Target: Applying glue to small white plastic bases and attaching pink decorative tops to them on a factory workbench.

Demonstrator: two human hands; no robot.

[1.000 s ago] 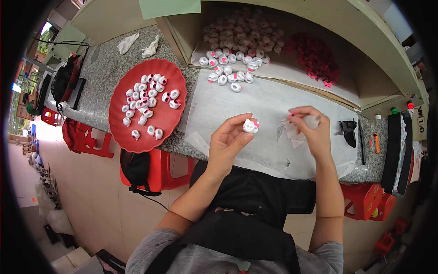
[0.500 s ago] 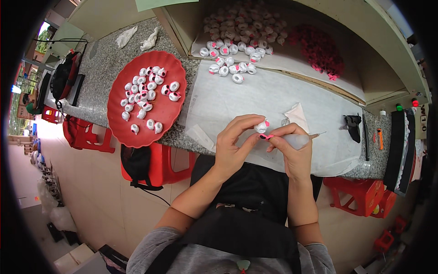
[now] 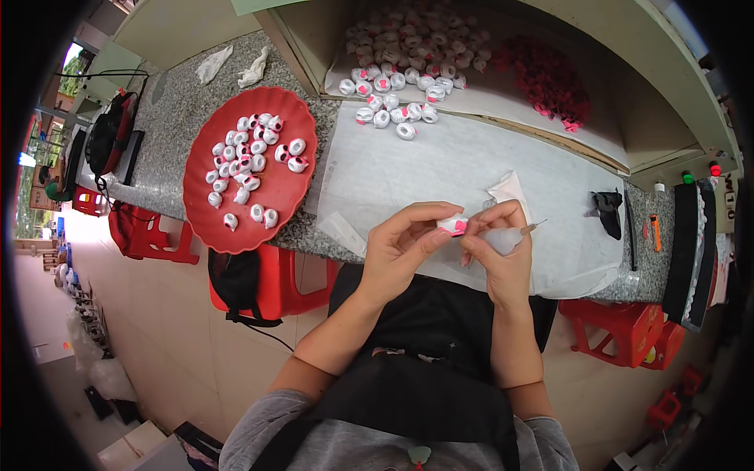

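Observation:
My left hand [image 3: 399,250] pinches a small white rounded piece [image 3: 448,223] between thumb and fingers. A bright pink part [image 3: 455,228] lies against the side of that piece. My right hand [image 3: 509,265] is closed round a translucent squeeze bottle [image 3: 501,239], whose thin needle tip [image 3: 537,225] points away to the right. The thumb and forefinger of this same hand touch the pink part or sit right beside it. Both hands are raised over white paper [image 3: 377,180] on the bench. A folded white scrap [image 3: 509,188] lies just beyond my right hand.
On the left, a red scalloped plate [image 3: 206,157] carries several white-and-pink pieces. Under the shelf are heaps of white pieces [image 3: 416,39] and pink parts [image 3: 542,82]. Black scraps [image 3: 606,212] and an orange cutter [image 3: 655,233] lie to the right. Red stools [image 3: 294,275] stand below the bench.
The pink part, held apart below the white piece before, is now against it. My hands have come closer together, and the bottle's needle has tilted slightly upward.

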